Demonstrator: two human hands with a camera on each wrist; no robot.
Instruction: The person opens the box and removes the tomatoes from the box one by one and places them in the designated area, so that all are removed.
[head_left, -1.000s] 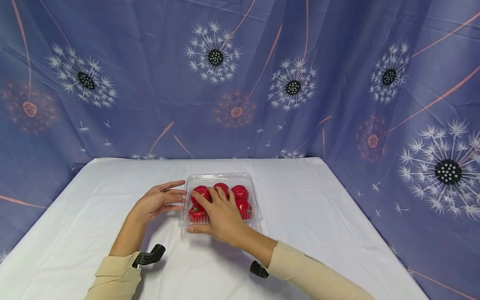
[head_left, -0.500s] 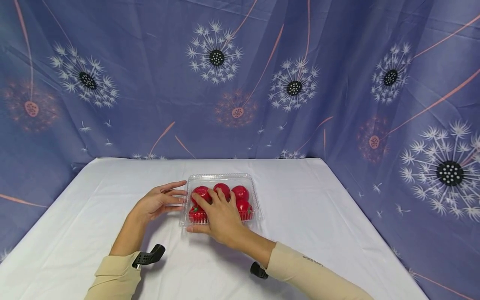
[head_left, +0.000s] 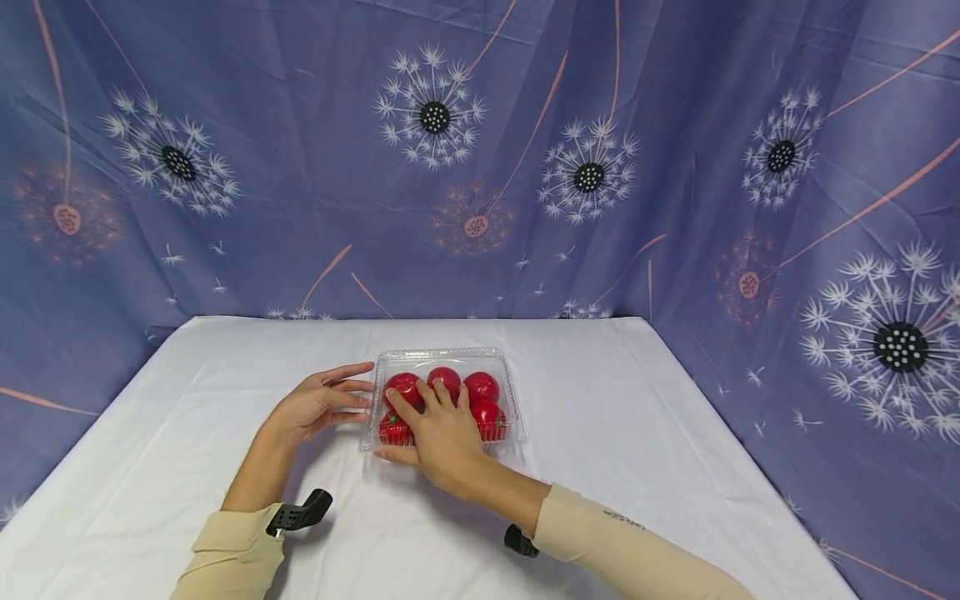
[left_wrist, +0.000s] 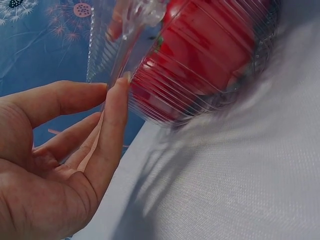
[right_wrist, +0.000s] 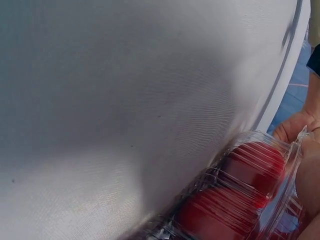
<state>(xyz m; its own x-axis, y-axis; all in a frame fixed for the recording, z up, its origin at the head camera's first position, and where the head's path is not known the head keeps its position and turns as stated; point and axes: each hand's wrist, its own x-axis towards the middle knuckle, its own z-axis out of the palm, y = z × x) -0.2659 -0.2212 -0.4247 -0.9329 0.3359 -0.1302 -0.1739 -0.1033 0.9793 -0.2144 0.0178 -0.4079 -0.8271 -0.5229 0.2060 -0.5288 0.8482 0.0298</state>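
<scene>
A clear plastic clamshell box (head_left: pixel 447 360) of red tomatoes (head_left: pixel 481 386) sits on the white tablecloth (head_left: pixel 637 433), just below the middle of the head view. My right hand (head_left: pixel 442 433) lies flat on top of its lid, fingers spread and nearly straight over the fruit, with the thumb stretched along the near edge of the box at its lower left corner; it presses rather than grips. My left hand (head_left: pixel 315 402) is at the left side of the box, relaxed and open, fingers pointing right with the tips touching the rim. In the left wrist view those fingers (left_wrist: pixel 112 125) rest straight against the ribbed plastic wall, holding nothing, and the tomatoes fill the upper middle of the frame. In the right wrist view the box sits at the lower right, on the cloth. Behind the table, across the whole upper part of the head view, hangs a blue curtain with dandelion prints (head_left: pixel 225 100).
</scene>
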